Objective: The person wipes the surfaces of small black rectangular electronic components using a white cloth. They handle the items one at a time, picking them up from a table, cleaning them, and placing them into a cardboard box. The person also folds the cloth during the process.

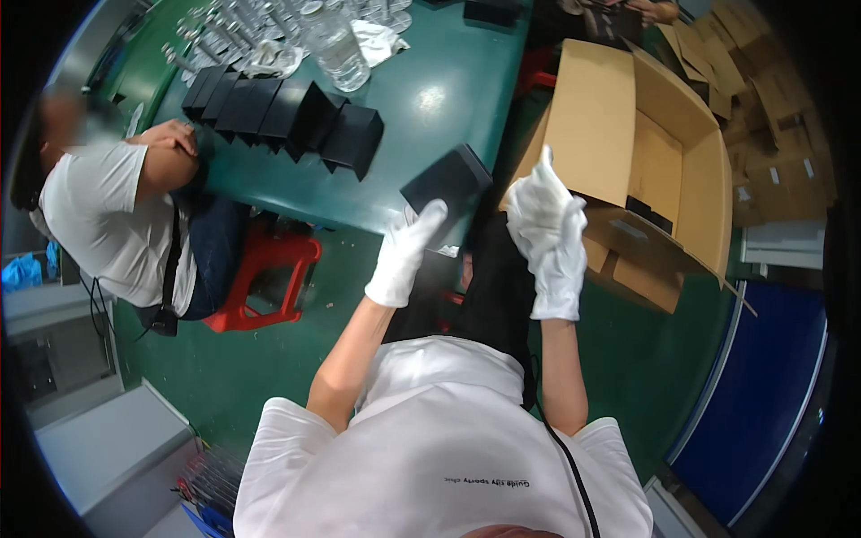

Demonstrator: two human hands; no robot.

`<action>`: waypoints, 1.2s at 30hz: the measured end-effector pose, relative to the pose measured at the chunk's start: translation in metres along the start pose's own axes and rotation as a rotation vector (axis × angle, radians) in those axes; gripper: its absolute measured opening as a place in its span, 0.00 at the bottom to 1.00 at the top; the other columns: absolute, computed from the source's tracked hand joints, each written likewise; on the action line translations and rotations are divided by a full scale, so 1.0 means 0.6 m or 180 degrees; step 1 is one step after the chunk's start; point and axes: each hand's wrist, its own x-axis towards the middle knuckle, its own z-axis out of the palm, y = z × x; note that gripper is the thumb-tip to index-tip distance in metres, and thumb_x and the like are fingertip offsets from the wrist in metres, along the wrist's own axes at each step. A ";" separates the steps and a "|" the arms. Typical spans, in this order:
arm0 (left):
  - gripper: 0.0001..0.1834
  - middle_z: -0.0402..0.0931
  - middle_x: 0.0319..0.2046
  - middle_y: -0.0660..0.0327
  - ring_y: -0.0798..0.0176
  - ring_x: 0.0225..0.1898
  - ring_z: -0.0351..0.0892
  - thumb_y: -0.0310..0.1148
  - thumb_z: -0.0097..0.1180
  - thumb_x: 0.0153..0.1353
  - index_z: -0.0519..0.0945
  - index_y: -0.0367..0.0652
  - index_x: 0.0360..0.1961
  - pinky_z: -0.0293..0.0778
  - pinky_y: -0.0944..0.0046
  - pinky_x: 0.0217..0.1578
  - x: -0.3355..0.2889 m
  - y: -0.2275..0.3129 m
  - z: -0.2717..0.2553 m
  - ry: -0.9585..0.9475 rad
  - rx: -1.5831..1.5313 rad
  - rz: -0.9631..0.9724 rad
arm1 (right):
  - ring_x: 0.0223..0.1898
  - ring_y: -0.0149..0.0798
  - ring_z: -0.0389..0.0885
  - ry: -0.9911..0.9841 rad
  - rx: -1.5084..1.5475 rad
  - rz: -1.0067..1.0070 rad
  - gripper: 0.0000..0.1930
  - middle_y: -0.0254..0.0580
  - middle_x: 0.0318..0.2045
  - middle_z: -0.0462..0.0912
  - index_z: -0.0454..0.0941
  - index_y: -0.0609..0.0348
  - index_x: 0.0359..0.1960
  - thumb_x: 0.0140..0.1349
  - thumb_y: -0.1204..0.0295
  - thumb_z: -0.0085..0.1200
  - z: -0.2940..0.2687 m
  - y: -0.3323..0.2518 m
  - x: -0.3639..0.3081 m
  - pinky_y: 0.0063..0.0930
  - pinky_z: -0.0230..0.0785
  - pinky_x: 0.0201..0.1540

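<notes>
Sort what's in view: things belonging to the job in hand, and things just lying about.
Apparently the job:
- black box in the left hand
- row of black boxes on the table
- open cardboard box

Apparently lying about:
- clear container
- crumpled white cloth

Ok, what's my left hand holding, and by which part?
Your left hand holds a black box by the end nearest your body.

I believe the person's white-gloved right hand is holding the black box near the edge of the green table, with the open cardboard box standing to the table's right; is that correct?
Not quite: the head view shows the left hand, also white-gloved, holding the black box near the edge of the green table. The rest is right.
</notes>
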 end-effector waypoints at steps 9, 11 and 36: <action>0.14 0.84 0.45 0.52 0.44 0.47 0.82 0.27 0.67 0.58 0.86 0.42 0.47 0.78 0.53 0.49 0.010 -0.046 -0.006 -0.0096 0.2991 0.2928 | 0.54 0.31 0.79 -0.0939 0.0022 -0.0246 0.31 0.39 0.53 0.83 0.80 0.62 0.61 0.78 0.46 0.42 0.062 -0.012 0.016 0.27 0.70 0.59; 0.18 0.84 0.47 0.52 0.44 0.50 0.83 0.23 0.66 0.55 0.85 0.43 0.49 0.80 0.53 0.49 0.014 -0.050 -0.017 -0.0145 0.2990 0.3063 | 0.55 0.31 0.80 -0.1098 0.0295 0.0021 0.30 0.39 0.54 0.83 0.80 0.63 0.61 0.79 0.47 0.42 0.064 -0.030 0.004 0.27 0.72 0.58; 0.21 0.85 0.41 0.60 0.69 0.39 0.83 0.37 0.64 0.66 0.79 0.36 0.56 0.78 0.65 0.42 -0.009 -0.019 -0.021 0.0281 0.0806 0.0539 | 0.39 0.36 0.81 -0.0516 -0.1144 -0.1228 0.22 0.41 0.40 0.84 0.80 0.67 0.54 0.77 0.58 0.45 0.062 -0.050 -0.017 0.30 0.73 0.43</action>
